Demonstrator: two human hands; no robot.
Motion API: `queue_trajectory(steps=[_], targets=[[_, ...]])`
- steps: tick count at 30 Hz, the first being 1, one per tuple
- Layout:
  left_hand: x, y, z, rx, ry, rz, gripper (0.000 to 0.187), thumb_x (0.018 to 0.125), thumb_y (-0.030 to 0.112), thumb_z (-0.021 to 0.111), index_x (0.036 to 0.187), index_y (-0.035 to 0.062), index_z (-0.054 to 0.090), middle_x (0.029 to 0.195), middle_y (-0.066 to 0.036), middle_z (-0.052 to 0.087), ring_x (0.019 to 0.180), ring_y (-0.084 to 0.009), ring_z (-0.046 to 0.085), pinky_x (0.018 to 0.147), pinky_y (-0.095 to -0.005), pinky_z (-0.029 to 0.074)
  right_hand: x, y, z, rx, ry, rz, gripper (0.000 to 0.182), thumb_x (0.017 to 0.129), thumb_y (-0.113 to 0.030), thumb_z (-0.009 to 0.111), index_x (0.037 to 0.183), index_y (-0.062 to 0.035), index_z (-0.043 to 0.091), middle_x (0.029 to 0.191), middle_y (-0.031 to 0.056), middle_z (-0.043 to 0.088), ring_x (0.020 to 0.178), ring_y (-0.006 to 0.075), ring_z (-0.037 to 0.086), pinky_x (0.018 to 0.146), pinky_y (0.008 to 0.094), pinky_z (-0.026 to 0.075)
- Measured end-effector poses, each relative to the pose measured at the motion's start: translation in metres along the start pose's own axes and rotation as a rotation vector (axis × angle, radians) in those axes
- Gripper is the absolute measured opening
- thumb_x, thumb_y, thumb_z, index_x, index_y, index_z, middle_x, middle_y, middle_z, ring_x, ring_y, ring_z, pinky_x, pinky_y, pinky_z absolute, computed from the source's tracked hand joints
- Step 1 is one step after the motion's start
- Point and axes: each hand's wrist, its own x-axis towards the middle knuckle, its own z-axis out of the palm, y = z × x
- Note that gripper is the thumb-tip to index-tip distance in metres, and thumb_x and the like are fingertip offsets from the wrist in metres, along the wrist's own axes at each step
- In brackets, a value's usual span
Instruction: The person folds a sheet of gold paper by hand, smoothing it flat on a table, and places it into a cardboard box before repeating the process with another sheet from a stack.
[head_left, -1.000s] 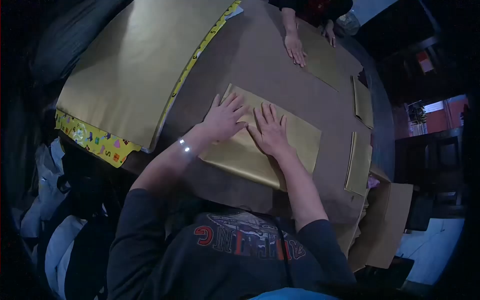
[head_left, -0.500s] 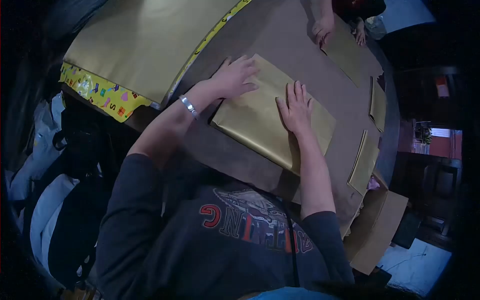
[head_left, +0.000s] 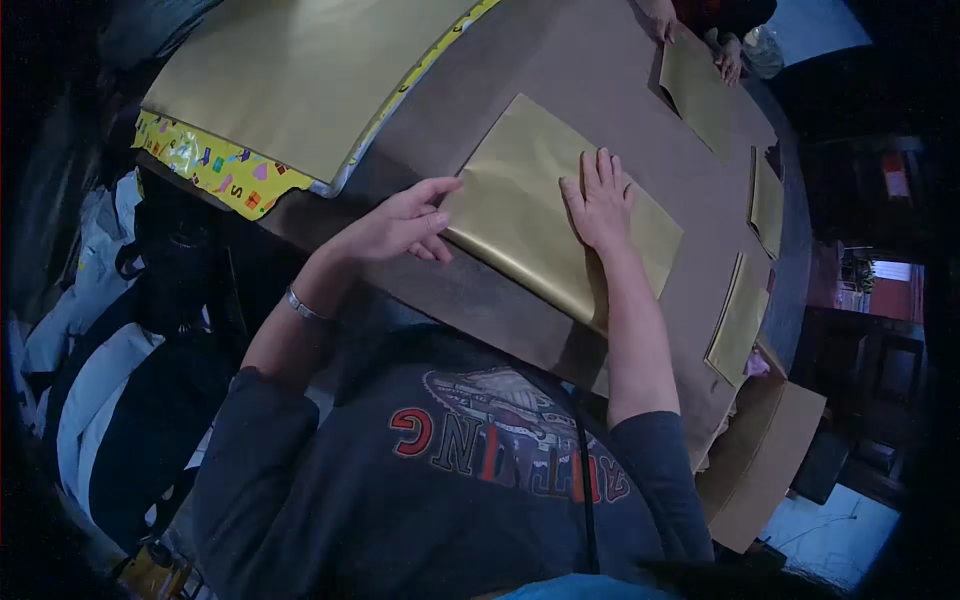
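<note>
A folded sheet of gold wrapping paper [head_left: 520, 180] lies on the brown table in front of me, its rounded fold along the near edge. My right hand [head_left: 601, 205] rests palm down on the right part of the sheet, fingers stretched out. At the sheet's near left corner is my left hand [head_left: 400, 222], wearing a metal bracelet; its fingers are apart, with the fingertips right at the paper's edge.
A large stack of gold sheets [head_left: 300, 90] with a yellow patterned border covers the table's left. Folded gold pieces [head_left: 738, 318] lie along the right edge, above a cardboard box [head_left: 765, 455]. Across the table, another person's hands [head_left: 730, 62] hold a gold piece [head_left: 697, 95].
My left hand has slid off the top of the sheet, toward me and left to its near corner. My right hand stays flat. The other person's gold piece is lifted along one side.
</note>
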Motion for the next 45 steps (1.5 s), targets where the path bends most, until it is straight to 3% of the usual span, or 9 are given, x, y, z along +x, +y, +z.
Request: queue_trajectory(steps=[8, 10, 26, 29, 30, 34, 35, 39, 45], targets=[[0.008, -0.007, -0.009, 0.187, -0.077, -0.006, 0.059, 0.097, 0.012, 0.056, 0.148, 0.0052, 0.027, 0.102, -0.007, 0.063, 0.084, -0.0118, 0.066, 0.072, -0.0252, 0.055, 0.002, 0.001, 0.004, -0.034, 0.008, 0.006, 0.069, 0.096, -0.056, 0.035, 0.150, -0.0133, 0.030, 0.160, 0.0127, 0.016, 0.148, 0.0303, 0.010, 0.116, 0.0581, 0.011], [0.011, -0.013, -0.009, 0.067, 0.009, 0.087, 0.050, 0.093, 0.005, 0.058, 0.139, 0.0013, 0.039, 0.083, -0.002, 0.061, 0.071, -0.0089, 0.064, 0.063, -0.0215, 0.050, 0.002, 0.002, 0.004, -0.044, 0.009, 0.006, 0.069, 0.097, -0.056, 0.035, 0.150, -0.0133, 0.030, 0.160, 0.0126, 0.016, 0.148, 0.0303, 0.011, 0.116, 0.0583, 0.011], [0.001, 0.003, -0.028, 0.469, 0.337, 0.188, 0.029, 0.087, 0.006, 0.067, 0.113, 0.0008, 0.056, 0.074, -0.001, 0.059, 0.067, -0.0084, 0.058, 0.055, -0.0257, 0.046, 0.003, 0.003, 0.005, 0.000, 0.022, 0.012, 0.070, 0.096, -0.057, 0.036, 0.151, -0.0146, 0.030, 0.160, 0.0106, 0.018, 0.148, 0.0291, 0.012, 0.116, 0.0572, 0.010], [0.023, 0.026, 0.003, 0.437, 0.433, 0.324, 0.025, 0.095, 0.011, 0.059, 0.117, 0.0002, 0.055, 0.096, -0.005, 0.063, 0.088, -0.0100, 0.059, 0.078, -0.0278, 0.050, 0.002, 0.004, 0.009, 0.023, 0.066, -0.010, 0.069, 0.095, -0.056, 0.037, 0.150, -0.0143, 0.032, 0.159, 0.0134, 0.020, 0.148, 0.0313, 0.013, 0.115, 0.0596, 0.012], [0.039, 0.024, 0.019, 0.386, 0.539, 0.428, 0.022, 0.091, 0.011, 0.063, 0.110, 0.0003, 0.059, 0.091, -0.012, 0.067, 0.082, -0.0187, 0.066, 0.075, -0.0317, 0.053, 0.002, 0.004, 0.009, 0.022, 0.067, -0.007, 0.069, 0.095, -0.056, 0.037, 0.150, -0.0143, 0.032, 0.159, 0.0134, 0.020, 0.148, 0.0313, 0.013, 0.115, 0.0596, 0.012], [0.091, 0.027, 0.061, 0.794, 0.492, 0.672, 0.030, 0.091, 0.015, 0.060, 0.117, 0.0025, 0.057, 0.123, -0.022, 0.056, 0.109, -0.0398, 0.056, 0.094, -0.0430, 0.047, 0.002, 0.003, 0.007, 0.009, 0.051, -0.004, 0.068, 0.096, -0.055, 0.037, 0.149, -0.0143, 0.032, 0.158, 0.0139, 0.020, 0.147, 0.0321, 0.014, 0.114, 0.0597, 0.013], [0.111, 0.014, 0.057, 0.957, 0.493, 0.673, 0.039, 0.093, 0.024, 0.058, 0.126, 0.0040, 0.053, 0.138, -0.021, 0.046, 0.125, -0.0374, 0.046, 0.103, -0.0450, 0.039, 0.002, 0.003, 0.008, 0.014, 0.055, -0.008, 0.068, 0.096, -0.055, 0.037, 0.149, -0.0143, 0.032, 0.158, 0.0138, 0.020, 0.147, 0.0322, 0.014, 0.114, 0.0602, 0.013], [0.116, -0.013, 0.043, 1.419, 0.453, 0.484, 0.060, 0.093, 0.046, 0.050, 0.138, 0.0054, 0.046, 0.147, -0.019, 0.037, 0.141, -0.0329, 0.030, 0.113, -0.0558, 0.022, 0.003, 0.003, 0.008, 0.020, 0.072, -0.009, 0.067, 0.096, -0.055, 0.038, 0.149, -0.0147, 0.032, 0.159, 0.0126, 0.020, 0.147, 0.0314, 0.015, 0.114, 0.0609, 0.014], [0.107, -0.010, 0.033, 1.525, 0.433, 0.516, 0.071, 0.090, 0.054, 0.053, 0.139, 0.0045, 0.043, 0.148, -0.019, 0.036, 0.141, -0.0341, 0.030, 0.109, -0.0616, 0.026, 0.001, -0.001, 0.002, -0.028, 0.039, -0.005, 0.067, 0.096, -0.053, 0.036, 0.149, -0.0127, 0.031, 0.159, 0.0131, 0.018, 0.147, 0.0310, 0.014, 0.114, 0.0595, 0.014]])
